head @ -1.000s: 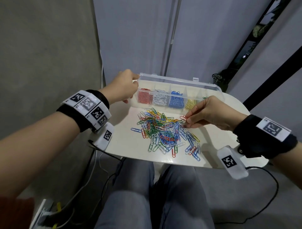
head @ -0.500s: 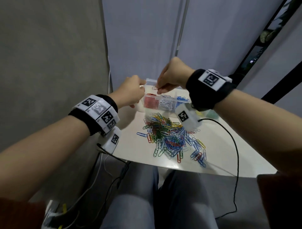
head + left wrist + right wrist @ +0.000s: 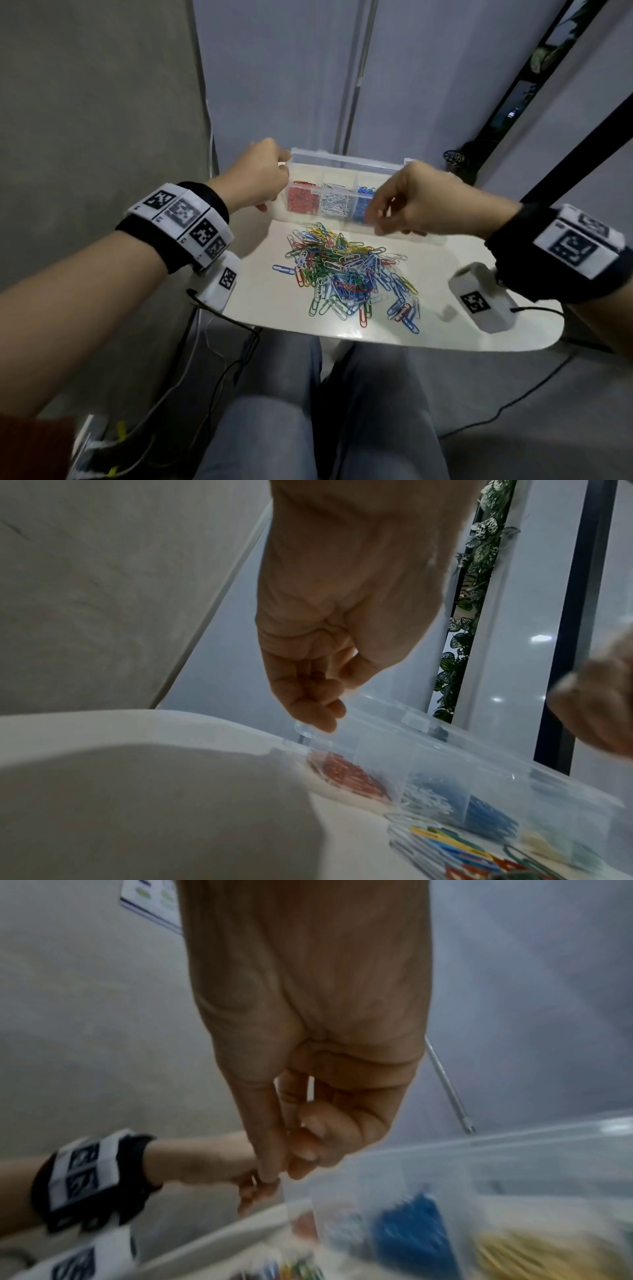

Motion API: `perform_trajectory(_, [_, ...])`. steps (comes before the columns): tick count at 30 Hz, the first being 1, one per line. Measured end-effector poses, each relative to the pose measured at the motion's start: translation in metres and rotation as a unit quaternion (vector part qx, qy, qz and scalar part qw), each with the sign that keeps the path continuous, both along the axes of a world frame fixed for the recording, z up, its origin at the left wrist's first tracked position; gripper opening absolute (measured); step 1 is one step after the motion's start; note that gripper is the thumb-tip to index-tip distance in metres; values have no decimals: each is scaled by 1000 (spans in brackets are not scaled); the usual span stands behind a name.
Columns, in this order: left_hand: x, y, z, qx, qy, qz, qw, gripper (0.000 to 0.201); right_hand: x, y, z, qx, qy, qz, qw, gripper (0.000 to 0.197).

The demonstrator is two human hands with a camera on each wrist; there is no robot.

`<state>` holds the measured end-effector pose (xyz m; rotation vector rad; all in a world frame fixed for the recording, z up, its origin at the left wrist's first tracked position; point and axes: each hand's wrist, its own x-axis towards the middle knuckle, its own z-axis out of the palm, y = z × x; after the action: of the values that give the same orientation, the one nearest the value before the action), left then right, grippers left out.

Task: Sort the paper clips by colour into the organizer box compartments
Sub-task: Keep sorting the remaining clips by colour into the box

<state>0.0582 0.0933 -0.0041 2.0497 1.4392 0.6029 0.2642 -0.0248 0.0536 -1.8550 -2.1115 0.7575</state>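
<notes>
A clear organizer box [image 3: 346, 161] stands at the back of the white table, its lid raised behind it. Red clips [image 3: 301, 202], white clips [image 3: 334, 205] and blue clips [image 3: 359, 209] fill its left compartments; yellow clips [image 3: 531, 1256] show further right. My left hand [image 3: 274, 181] grips the box's left corner, fingertips curled on the rim [image 3: 308, 723]. My right hand [image 3: 387, 212] hovers just in front of the blue compartment, fingers loosely bent, with nothing seen in it [image 3: 291, 1164]. A mixed pile of coloured paper clips [image 3: 346, 274] lies in front of the box.
The table [image 3: 462, 329] has bare surface right of the pile and ends in a curved front edge above my knees. A grey wall is close on the left. Cables hang below the left edge. A leafy plant [image 3: 455, 161] stands behind the box's right end.
My right hand pinched a red clip from the pile, carried it over the red compartment, and has come back right and lower without it. The left hand stayed on the box's corner.
</notes>
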Motion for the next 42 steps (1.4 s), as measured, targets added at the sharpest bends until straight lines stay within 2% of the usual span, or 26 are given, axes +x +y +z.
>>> perform_trajectory(3, [0,0,1,-3,0,4,1000,46,17,-13,-28,0,-63,-4,998,13])
perform_trajectory(7, [-1,-1,2,-6,2,-1,1000,47,27,-16,-54,-8,-91,-1,996,18])
perform_trajectory(12, [-1,-2,2,-5,3,-1,1000,47,22,-13,-59,-6,-98,5,995,20])
perform_trajectory(17, [-1,-2,1,-3,1,4,1000,48,20,-12,-59,-8,-102,8,995,7])
perform_trajectory(21, [-3,-1,1,-5,1,0,1000,48,25,-16,-59,-9,-67,-8,998,6])
perform_trajectory(25, [-3,-1,2,-6,1,1,1000,47,39,-24,-47,2,-14,-10,1000,17])
perform_trajectory(30, [-2,-1,2,-5,1,5,1000,48,48,-46,-38,-30,28,44,998,17])
perform_trajectory(33, [-1,-2,3,-5,-1,4,1000,48,45,-61,-41,-66,32,90,993,16])
perform_trajectory(38, [0,-4,3,0,-7,0,1000,49,42,-74,-53,-92,20,120,988,18])
perform_trajectory(42, [0,-4,3,-6,-8,2,1000,48,41,-70,-62,-40,10,77,996,22])
